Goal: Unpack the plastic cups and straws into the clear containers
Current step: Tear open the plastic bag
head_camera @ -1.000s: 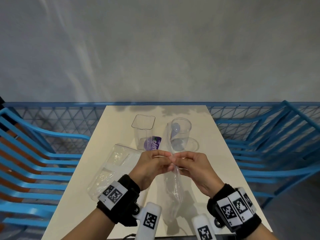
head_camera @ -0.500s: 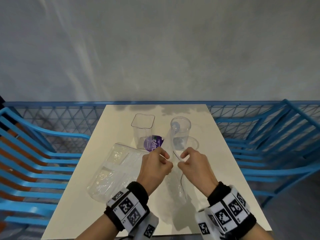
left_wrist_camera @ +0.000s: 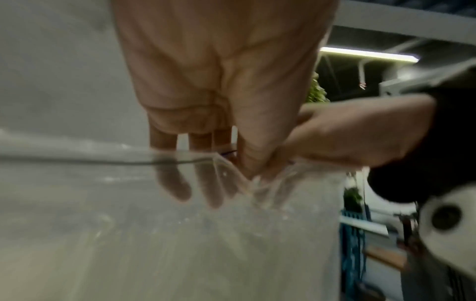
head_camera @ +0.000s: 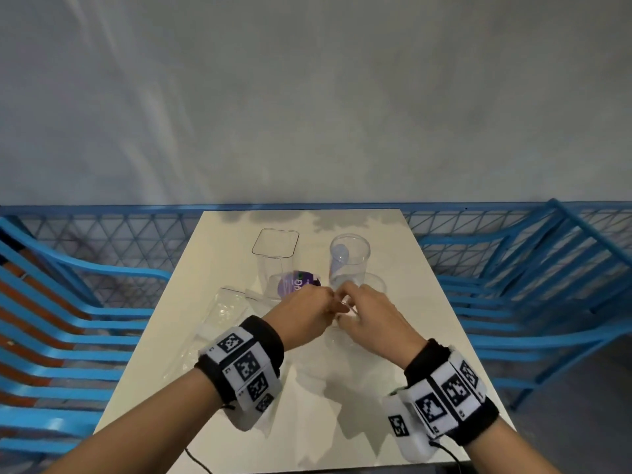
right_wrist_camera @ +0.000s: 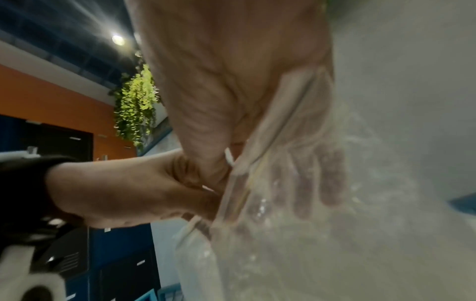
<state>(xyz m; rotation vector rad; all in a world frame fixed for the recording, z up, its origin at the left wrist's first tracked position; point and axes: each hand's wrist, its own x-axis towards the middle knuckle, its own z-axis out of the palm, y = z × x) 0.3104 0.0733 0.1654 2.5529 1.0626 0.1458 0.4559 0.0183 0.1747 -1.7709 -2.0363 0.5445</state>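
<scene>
Both hands dropped closer to tabletop [head_camera: 420, 302] vs 0.5 s ago, L hand [head_camera: 301, 316] + R hand [head_camera: 372, 319] each pinching mouth of clear bag [left_wrist_camera: 231, 234], just in front of round container [head_camera: 349, 260], contents prob straws, too blurry.

Blue chairs [head_camera: 78, 323] flanking a cream table [head_camera: 307, 422].
</scene>
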